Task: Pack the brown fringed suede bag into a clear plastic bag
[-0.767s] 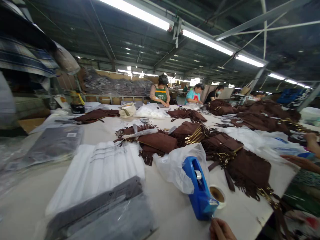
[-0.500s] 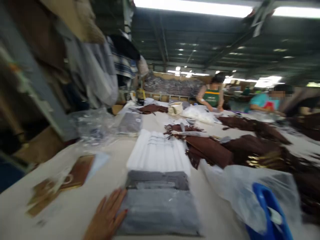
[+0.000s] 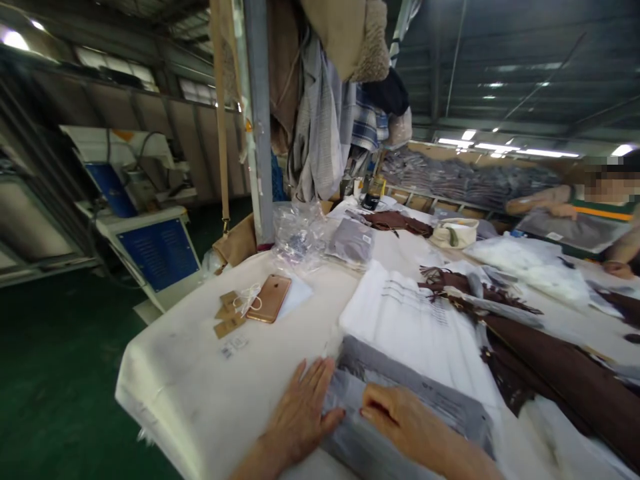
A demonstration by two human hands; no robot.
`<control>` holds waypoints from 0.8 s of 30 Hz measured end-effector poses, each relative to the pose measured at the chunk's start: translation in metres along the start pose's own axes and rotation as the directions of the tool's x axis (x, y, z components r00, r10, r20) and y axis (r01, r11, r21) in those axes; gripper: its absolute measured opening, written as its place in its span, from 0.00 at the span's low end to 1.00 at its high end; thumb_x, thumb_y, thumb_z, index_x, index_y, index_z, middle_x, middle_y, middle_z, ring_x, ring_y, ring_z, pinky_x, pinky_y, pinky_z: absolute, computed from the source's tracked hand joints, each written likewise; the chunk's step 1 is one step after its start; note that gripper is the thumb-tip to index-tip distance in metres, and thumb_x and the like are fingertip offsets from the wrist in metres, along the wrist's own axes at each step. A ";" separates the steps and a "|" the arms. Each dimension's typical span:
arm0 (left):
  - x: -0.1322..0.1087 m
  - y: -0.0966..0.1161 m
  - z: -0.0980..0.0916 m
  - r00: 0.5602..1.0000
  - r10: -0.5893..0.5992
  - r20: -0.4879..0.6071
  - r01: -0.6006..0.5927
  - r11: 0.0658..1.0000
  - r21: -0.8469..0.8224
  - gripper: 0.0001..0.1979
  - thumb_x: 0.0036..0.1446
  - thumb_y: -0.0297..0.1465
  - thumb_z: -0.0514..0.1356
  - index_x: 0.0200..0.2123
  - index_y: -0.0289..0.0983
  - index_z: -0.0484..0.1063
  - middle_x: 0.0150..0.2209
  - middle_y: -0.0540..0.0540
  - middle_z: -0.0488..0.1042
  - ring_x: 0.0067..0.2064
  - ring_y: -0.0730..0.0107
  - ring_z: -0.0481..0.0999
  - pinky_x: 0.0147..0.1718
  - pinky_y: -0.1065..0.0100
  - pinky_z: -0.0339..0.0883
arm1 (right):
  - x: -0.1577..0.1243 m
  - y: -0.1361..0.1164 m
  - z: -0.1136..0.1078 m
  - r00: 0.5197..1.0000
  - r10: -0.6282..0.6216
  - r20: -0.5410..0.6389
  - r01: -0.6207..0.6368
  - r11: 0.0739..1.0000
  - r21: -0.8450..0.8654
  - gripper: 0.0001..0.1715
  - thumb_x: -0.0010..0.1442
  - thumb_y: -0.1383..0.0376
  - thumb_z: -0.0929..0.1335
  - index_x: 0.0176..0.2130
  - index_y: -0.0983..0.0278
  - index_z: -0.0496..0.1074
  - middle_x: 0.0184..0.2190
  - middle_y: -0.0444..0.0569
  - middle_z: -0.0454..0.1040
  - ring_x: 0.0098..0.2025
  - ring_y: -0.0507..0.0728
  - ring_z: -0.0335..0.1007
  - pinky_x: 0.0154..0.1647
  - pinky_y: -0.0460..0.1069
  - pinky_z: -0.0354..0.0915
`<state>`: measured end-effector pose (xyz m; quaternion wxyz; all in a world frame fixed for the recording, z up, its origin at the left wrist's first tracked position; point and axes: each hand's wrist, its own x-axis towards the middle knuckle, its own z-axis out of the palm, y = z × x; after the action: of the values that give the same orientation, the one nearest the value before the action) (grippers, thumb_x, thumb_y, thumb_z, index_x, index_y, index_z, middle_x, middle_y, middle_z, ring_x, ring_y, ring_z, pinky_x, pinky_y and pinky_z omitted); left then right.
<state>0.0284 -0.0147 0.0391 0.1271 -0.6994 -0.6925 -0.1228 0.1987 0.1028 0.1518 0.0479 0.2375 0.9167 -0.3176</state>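
Note:
A flat grey package (image 3: 450, 402), which looks like folded fabric in a clear plastic bag, lies at the front of the table. My left hand (image 3: 303, 410) rests flat with fingers apart at the package's left edge. On top of the package is my right hand (image 3: 400, 413), its fingers curled and closed; whatever they pinch is hidden. The near part of the package lies under my right hand and forearm. Just beyond it, touching, spreads a folded white cloth (image 3: 395, 320) with thin dark stripes.
Left on the table (image 3: 200, 380) are a phone (image 3: 270, 299), brown tags (image 3: 229, 325) and white cord. Behind sit crumpled clear plastic (image 3: 299, 233) and another grey package (image 3: 351, 240). Brown fabric pieces (image 3: 555, 373) cover the right side. A co-worker (image 3: 600, 207) handles a grey package at far right.
The view has swung left. My right hand has come into view onto the grey package. My left hand stays flat at its left edge. The co-worker now holds up a grey package.

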 end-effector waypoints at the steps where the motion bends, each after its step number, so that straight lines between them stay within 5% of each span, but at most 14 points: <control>1: 0.000 0.001 0.000 1.000 -0.003 -0.019 0.003 1.000 0.006 0.35 0.63 0.45 0.45 0.63 0.27 0.38 0.60 0.40 0.58 0.60 0.61 0.61 0.55 0.55 0.61 | 0.016 -0.001 -0.005 1.000 -0.008 0.016 0.009 0.998 -0.061 0.10 0.58 0.66 0.61 0.28 0.61 0.69 0.23 0.40 0.71 0.26 0.50 0.63 0.27 0.45 0.53; 6: 0.002 0.002 -0.004 1.000 -0.023 -0.015 0.023 1.000 -0.015 0.42 0.61 0.45 0.49 0.63 0.26 0.28 0.60 0.38 0.59 0.59 0.61 0.63 0.54 0.55 0.61 | 0.059 0.011 0.000 0.996 0.085 -0.002 -0.083 0.974 -0.209 0.09 0.55 0.69 0.63 0.27 0.63 0.71 0.24 0.44 0.73 0.29 0.52 0.67 0.30 0.46 0.54; 11: 0.003 0.000 -0.004 1.000 -0.011 -0.001 0.011 0.998 -0.059 0.43 0.60 0.48 0.49 0.63 0.29 0.27 0.60 0.40 0.58 0.60 0.59 0.62 0.55 0.54 0.59 | 0.073 0.018 0.003 0.963 0.254 -0.085 -0.268 0.915 -0.301 0.03 0.48 0.68 0.67 0.25 0.64 0.72 0.27 0.50 0.76 0.32 0.57 0.72 0.29 0.48 0.57; 13: 0.003 0.000 -0.002 1.000 -0.009 -0.007 0.008 0.998 -0.057 0.42 0.60 0.48 0.48 0.63 0.29 0.26 0.60 0.40 0.59 0.60 0.59 0.61 0.55 0.55 0.59 | 0.073 0.020 -0.004 0.933 0.318 -0.166 -0.357 0.874 -0.331 0.10 0.45 0.64 0.70 0.30 0.67 0.73 0.29 0.57 0.76 0.33 0.62 0.73 0.30 0.50 0.60; 17: 0.001 0.000 0.004 1.000 -0.005 -0.030 0.005 1.000 -0.011 0.39 0.61 0.46 0.47 0.64 0.29 0.31 0.60 0.41 0.59 0.60 0.60 0.61 0.55 0.55 0.58 | 0.053 0.022 0.003 0.867 0.361 -0.342 -0.475 0.807 -0.351 0.13 0.58 0.61 0.63 0.39 0.68 0.70 0.32 0.59 0.76 0.37 0.63 0.73 0.34 0.53 0.64; 19: 0.000 0.000 0.008 0.997 0.001 -0.073 0.000 1.000 0.020 0.36 0.62 0.44 0.47 0.64 0.30 0.33 0.60 0.41 0.60 0.60 0.62 0.60 0.56 0.57 0.57 | 0.040 0.023 0.026 0.890 0.164 -0.426 -0.343 0.856 -0.387 0.15 0.64 0.63 0.57 0.42 0.63 0.70 0.38 0.54 0.76 0.42 0.59 0.72 0.42 0.52 0.64; 20: 0.000 -0.001 0.010 0.995 0.008 -0.104 -0.003 0.999 0.042 0.34 0.63 0.42 0.46 0.64 0.30 0.34 0.60 0.42 0.61 0.60 0.64 0.60 0.56 0.58 0.56 | 0.036 0.024 0.042 0.877 -0.066 -0.476 -0.175 0.878 -0.445 0.16 0.64 0.62 0.57 0.45 0.62 0.69 0.42 0.53 0.76 0.45 0.58 0.71 0.45 0.52 0.63; 22: 0.000 -0.002 0.012 0.986 0.024 -0.165 -0.008 0.996 0.093 0.30 0.64 0.36 0.45 0.64 0.31 0.36 0.59 0.44 0.62 0.61 0.68 0.59 0.58 0.62 0.53 | 0.031 0.030 0.075 0.719 -0.493 -0.490 0.118 0.781 -0.613 0.25 0.61 0.56 0.61 0.54 0.66 0.64 0.48 0.55 0.73 0.50 0.59 0.68 0.49 0.52 0.62; 24: 0.000 -0.002 0.013 0.978 0.045 -0.206 -0.017 0.990 0.137 0.28 0.64 0.32 0.44 0.64 0.32 0.38 0.59 0.46 0.63 0.61 0.71 0.59 0.59 0.65 0.49 | 0.029 0.038 0.102 0.609 -0.655 -0.448 0.175 0.662 -0.729 0.34 0.58 0.53 0.63 0.57 0.71 0.61 0.50 0.57 0.72 0.51 0.60 0.68 0.49 0.52 0.62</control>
<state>0.0260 -0.0101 0.0267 0.2479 -0.6831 -0.6712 -0.1465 0.1842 0.0788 0.0430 -0.2966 0.0710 0.9460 0.1100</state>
